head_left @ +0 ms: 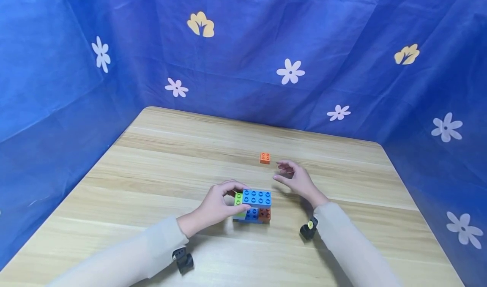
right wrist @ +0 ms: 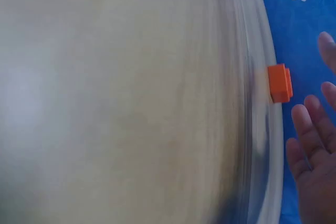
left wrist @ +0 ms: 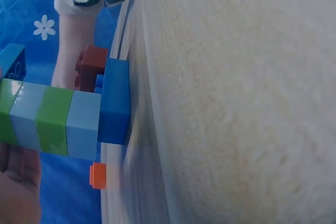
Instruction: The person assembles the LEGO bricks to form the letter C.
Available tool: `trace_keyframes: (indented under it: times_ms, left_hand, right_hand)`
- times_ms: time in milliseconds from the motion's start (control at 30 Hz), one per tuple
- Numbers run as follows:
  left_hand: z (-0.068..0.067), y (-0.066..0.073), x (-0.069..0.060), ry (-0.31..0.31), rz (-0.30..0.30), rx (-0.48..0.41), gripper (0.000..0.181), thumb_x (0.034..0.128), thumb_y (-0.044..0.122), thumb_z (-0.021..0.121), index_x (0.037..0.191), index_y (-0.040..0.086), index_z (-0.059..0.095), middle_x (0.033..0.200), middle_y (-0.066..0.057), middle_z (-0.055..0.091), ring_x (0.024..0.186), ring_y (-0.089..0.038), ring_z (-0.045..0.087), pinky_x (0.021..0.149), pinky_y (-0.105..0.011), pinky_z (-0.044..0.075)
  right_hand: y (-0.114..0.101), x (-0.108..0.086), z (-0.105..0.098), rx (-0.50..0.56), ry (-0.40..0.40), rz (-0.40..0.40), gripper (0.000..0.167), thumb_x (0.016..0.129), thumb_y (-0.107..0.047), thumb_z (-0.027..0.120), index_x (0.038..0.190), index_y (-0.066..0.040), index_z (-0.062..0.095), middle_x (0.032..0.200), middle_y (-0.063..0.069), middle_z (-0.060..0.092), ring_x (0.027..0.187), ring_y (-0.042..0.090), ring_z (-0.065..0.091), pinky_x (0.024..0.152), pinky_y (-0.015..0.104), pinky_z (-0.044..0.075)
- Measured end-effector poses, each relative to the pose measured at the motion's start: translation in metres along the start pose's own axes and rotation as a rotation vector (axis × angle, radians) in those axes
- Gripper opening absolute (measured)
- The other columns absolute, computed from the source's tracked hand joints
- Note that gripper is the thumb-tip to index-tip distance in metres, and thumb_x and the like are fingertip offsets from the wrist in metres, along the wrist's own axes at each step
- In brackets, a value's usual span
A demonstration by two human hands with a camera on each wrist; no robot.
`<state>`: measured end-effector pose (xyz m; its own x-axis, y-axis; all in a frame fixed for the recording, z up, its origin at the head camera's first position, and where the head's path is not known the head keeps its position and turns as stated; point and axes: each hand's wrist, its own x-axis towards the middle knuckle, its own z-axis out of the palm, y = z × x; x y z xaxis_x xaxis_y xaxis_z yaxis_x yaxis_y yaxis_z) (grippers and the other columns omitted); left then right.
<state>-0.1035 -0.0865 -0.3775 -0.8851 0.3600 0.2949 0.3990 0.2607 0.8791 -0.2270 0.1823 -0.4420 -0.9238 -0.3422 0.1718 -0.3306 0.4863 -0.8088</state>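
Observation:
A toy-brick structure stands on the table in front of me. Its column (left wrist: 55, 116) alternates green and light blue over a blue base brick (left wrist: 115, 108). A blue eight-stud brick (head_left: 257, 197) juts rightward from the top, above a brown-red brick (head_left: 265, 214) on the base's right end. My left hand (head_left: 217, 201) grips the upper column, thumb in front and fingers behind; the fingertips are partly hidden. My right hand (head_left: 298, 181) is apart from everything, fingers spread and loosely bent, just right of a small orange four-stud brick (head_left: 265, 158).
The wood-grain table (head_left: 152, 160) has rounded far corners. Behind and on both sides hangs a blue cloth (head_left: 236, 67) with flower and tree prints. Each wrist wears a small black camera, such as the one by the left sleeve (head_left: 152, 249).

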Motion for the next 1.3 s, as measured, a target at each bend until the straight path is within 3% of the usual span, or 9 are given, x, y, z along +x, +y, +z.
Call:
trace_keyframes:
  times_ms: [267, 500, 667, 733, 967, 1167, 1300]
  left_hand:
    - [0.0, 0.001, 0.001, -0.004, -0.003, 0.006, 0.034, 0.0747, -0.001, 0.078, 0.106, -0.002, 0.065, 0.102, -0.009, 0.066, 0.089, -0.019, 0.06, 0.082, -0.038, 0.052]
    - [0.006, -0.029, 0.002, -0.002, -0.02, -0.003, 0.038, 0.0744, 0.005, 0.08, 0.109, 0.003, 0.065, 0.104, -0.005, 0.065, 0.091, -0.018, 0.059, 0.083, -0.037, 0.051]
    - [0.006, -0.036, 0.002, -0.007, -0.007, -0.024, 0.038, 0.0761, 0.016, 0.081, 0.11, 0.007, 0.066, 0.105, -0.001, 0.065, 0.091, -0.016, 0.059, 0.084, -0.035, 0.051]
    - [0.006, -0.036, 0.002, -0.007, -0.001, -0.029, 0.038, 0.0764, 0.018, 0.081, 0.11, 0.007, 0.066, 0.104, 0.0, 0.065, 0.091, -0.016, 0.059, 0.084, -0.035, 0.051]
    - [0.0, 0.005, 0.0, -0.004, -0.025, -0.005, 0.034, 0.0742, -0.001, 0.078, 0.106, -0.002, 0.065, 0.1, -0.008, 0.066, 0.088, -0.018, 0.06, 0.082, -0.039, 0.051]
    - [0.001, 0.0, 0.0, -0.007, -0.026, -0.001, 0.033, 0.0748, 0.0, 0.078, 0.106, -0.002, 0.065, 0.1, -0.007, 0.066, 0.088, -0.021, 0.06, 0.081, -0.037, 0.052]
    - [0.005, -0.019, 0.001, -0.003, -0.022, 0.003, 0.036, 0.0747, 0.003, 0.079, 0.108, 0.001, 0.066, 0.102, -0.006, 0.066, 0.089, -0.021, 0.06, 0.082, -0.037, 0.052]
  right_hand:
    - [0.009, 0.026, 0.01, -0.034, 0.041, 0.075, 0.058, 0.081, -0.021, 0.078, 0.131, -0.007, 0.053, 0.118, 0.013, 0.059, 0.106, 0.026, 0.058, 0.094, 0.039, 0.046]
    - [0.006, 0.043, 0.02, -0.076, 0.06, 0.1, 0.063, 0.082, -0.021, 0.077, 0.136, -0.006, 0.049, 0.127, 0.013, 0.055, 0.112, 0.027, 0.054, 0.096, 0.04, 0.044]
    - [0.001, 0.051, 0.026, -0.097, 0.054, 0.122, 0.068, 0.081, -0.02, 0.078, 0.139, -0.005, 0.045, 0.131, 0.013, 0.053, 0.115, 0.028, 0.053, 0.099, 0.039, 0.042]
    - [0.0, 0.053, 0.027, -0.116, 0.05, 0.125, 0.07, 0.081, -0.021, 0.078, 0.14, -0.004, 0.044, 0.131, 0.013, 0.054, 0.116, 0.028, 0.053, 0.1, 0.039, 0.042]
    - [0.001, 0.056, 0.033, -0.186, 0.054, 0.142, 0.06, 0.084, -0.022, 0.075, 0.135, -0.004, 0.051, 0.128, 0.013, 0.057, 0.117, 0.027, 0.053, 0.101, 0.037, 0.04]
    - [0.0, 0.057, 0.037, -0.242, 0.081, 0.098, 0.044, 0.083, -0.02, 0.075, 0.122, -0.003, 0.062, 0.118, 0.014, 0.062, 0.11, 0.027, 0.056, 0.097, 0.038, 0.043]
    - [0.001, 0.055, 0.037, -0.206, 0.089, 0.115, 0.04, 0.083, -0.021, 0.075, 0.118, -0.005, 0.064, 0.11, 0.01, 0.065, 0.101, 0.024, 0.059, 0.09, 0.037, 0.046]
